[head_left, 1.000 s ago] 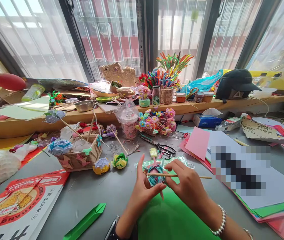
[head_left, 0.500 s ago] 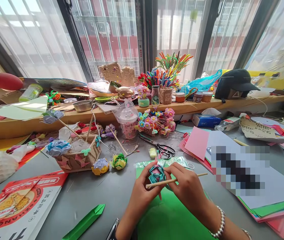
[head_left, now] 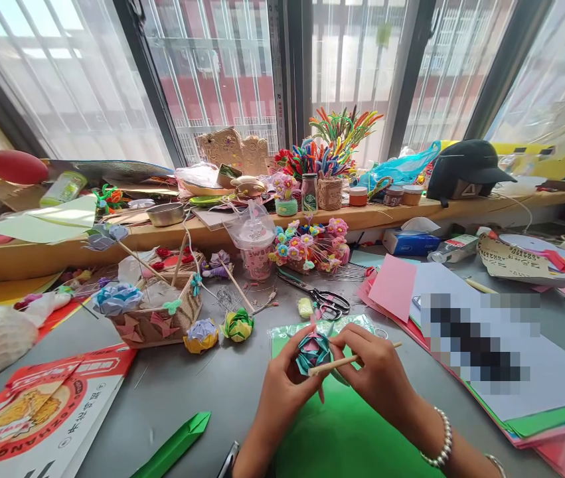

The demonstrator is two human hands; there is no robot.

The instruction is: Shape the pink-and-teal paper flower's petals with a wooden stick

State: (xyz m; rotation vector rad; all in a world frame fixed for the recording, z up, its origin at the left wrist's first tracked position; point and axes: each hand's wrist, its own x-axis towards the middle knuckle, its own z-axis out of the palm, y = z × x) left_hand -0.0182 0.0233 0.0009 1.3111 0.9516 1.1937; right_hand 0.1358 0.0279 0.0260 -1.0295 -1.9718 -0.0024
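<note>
My left hand (head_left: 282, 390) cups a small folded paper flower (head_left: 312, 350) of teal and pink paper, just above a green paper sheet (head_left: 342, 431) on the grey table. My right hand (head_left: 379, 377) pinches a thin wooden stick (head_left: 356, 359) and lays its tip against the flower's petals. A bead bracelet (head_left: 439, 443) sits on my right wrist. Both hands meet at the flower near the table's front middle.
Scissors (head_left: 324, 299) lie behind the flower. A basket of paper flowers (head_left: 155, 315) and two loose paper flowers (head_left: 237, 325) stand to the left. Stacked coloured paper (head_left: 521, 372) fills the right. A folded green strip (head_left: 172, 448) lies front left. A cluttered shelf (head_left: 162, 232) runs along the window.
The stick has tilted from level to slanting and drawn in toward the flower. My left hand's fingers have closed around the flower, which now faces up.
</note>
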